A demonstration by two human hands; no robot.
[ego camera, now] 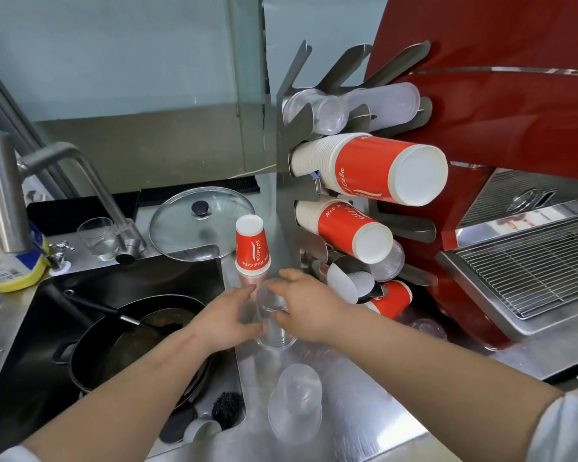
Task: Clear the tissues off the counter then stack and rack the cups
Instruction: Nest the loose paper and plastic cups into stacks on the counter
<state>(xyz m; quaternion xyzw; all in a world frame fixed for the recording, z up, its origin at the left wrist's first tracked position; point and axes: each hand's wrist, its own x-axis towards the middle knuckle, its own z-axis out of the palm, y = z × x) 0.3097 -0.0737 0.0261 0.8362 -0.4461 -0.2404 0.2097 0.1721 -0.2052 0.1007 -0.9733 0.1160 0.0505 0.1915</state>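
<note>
- Brushed steel counter (364, 425) beside a black sink (40, 315) holding a dark pan (121, 345).
- Both hands meet around clear plastic cups (274, 315): left hand (226, 316) curled against the lower one, right hand (301, 303) gripping the upper.
- Upturned red paper cup (251, 245) just behind.
- Steel rack (289, 181) holds red-and-white cup stacks (374, 168); a clear stack (296, 405) stands nearer.

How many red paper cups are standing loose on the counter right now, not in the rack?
1: an upside-down red paper cup on the counter, between the glass lid and the rack. Another red cup lies at the rack's foot; more may be hidden there.
</note>
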